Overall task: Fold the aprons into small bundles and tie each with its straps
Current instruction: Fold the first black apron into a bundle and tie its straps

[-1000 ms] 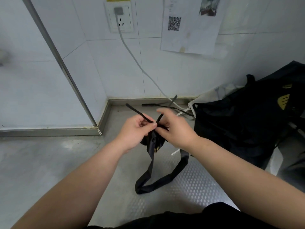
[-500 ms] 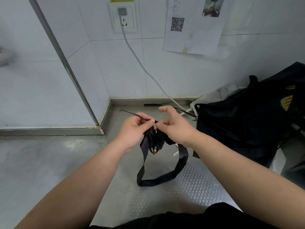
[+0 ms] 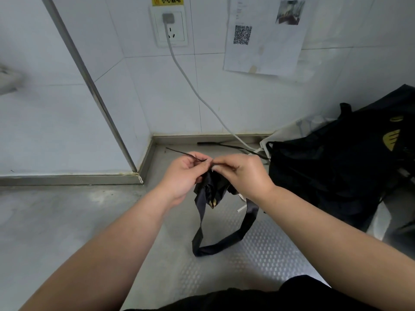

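Head view: you look down at your two bare arms over a gray metal table [image 3: 67, 221].
Left hand [image 3: 184, 176]: your fingers are curled. Your thumb and first finger pinch a thin strap [image 3: 182, 153].
Thin strap: it is black. It sticks out from your left fingers, up and to the left, toward the wall corner.
Right hand [image 3: 244, 176]: your fingers are curled. The tips pinch the top of the apron bundle [image 3: 211, 189], right against your left fingertips.
Apron bundle: it is small, black and scrunched up. It hangs between your two hands, up off the table. A bit of gold shows near its bottom.
Wide strap [image 3: 224, 243]: it is black. It hangs down from the bundle in a long loop. The bottom of the loop seems to lie on the table, close to you.
Pile of aprons [image 3: 336, 171]: it is black with gold marks. It sits on the table to your right, near your right hand but apart from it.
White cord [image 3: 195, 93]: it runs from the wall plug [image 3: 170, 28] down to the back of the table, behind your hands.
Paper [image 3: 265, 37]: it is stuck on the white wall, and it has a square code on it.
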`<state>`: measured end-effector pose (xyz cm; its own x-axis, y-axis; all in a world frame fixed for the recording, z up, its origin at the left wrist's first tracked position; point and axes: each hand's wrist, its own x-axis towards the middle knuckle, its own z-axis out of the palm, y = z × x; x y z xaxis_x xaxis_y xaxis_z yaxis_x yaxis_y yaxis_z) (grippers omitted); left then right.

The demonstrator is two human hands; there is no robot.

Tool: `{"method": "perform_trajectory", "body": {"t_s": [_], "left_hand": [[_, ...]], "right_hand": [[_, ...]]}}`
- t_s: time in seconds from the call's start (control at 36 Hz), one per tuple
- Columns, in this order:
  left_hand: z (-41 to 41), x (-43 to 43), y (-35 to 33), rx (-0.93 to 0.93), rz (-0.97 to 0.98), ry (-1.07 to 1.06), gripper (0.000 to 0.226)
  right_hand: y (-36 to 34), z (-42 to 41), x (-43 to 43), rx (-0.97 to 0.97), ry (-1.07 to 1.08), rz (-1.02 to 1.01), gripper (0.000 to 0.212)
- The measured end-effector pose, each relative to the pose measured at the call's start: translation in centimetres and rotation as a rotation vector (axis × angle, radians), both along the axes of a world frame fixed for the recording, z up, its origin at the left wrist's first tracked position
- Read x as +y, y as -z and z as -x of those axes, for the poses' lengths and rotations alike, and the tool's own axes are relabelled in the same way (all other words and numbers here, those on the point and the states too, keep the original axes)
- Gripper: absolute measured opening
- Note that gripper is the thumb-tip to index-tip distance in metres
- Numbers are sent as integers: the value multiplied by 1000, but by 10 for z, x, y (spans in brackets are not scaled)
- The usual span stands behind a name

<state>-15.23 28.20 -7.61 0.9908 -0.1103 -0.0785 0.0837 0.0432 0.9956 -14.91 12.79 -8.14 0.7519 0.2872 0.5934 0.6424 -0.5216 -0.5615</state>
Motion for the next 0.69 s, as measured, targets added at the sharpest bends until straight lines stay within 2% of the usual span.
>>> {"method": "perform_trajectory", "body": {"t_s": [0.06, 0.17, 0.28, 0.44, 0.53, 0.69], "left_hand": [[1, 0, 0, -15, 30, -28, 11], [3, -4, 1, -50, 38, -83, 11], [5, -5, 5, -85, 15, -134, 15], [9, -7, 11, -101, -5, -199, 7], [10, -5, 15, -88, -29, -246, 15], [16, -2, 15, -60, 3, -303, 23]], "right_hand": [[-2, 2, 1, 64, 12, -65, 15], [-4, 4, 4, 414, 56, -200, 13], [-1, 4, 10, 648, 64, -394, 19], [8, 4, 22, 775, 153, -693, 20], [10, 5, 23, 819, 210, -819, 23], [12, 0, 24, 802, 334, -765, 27]]}}
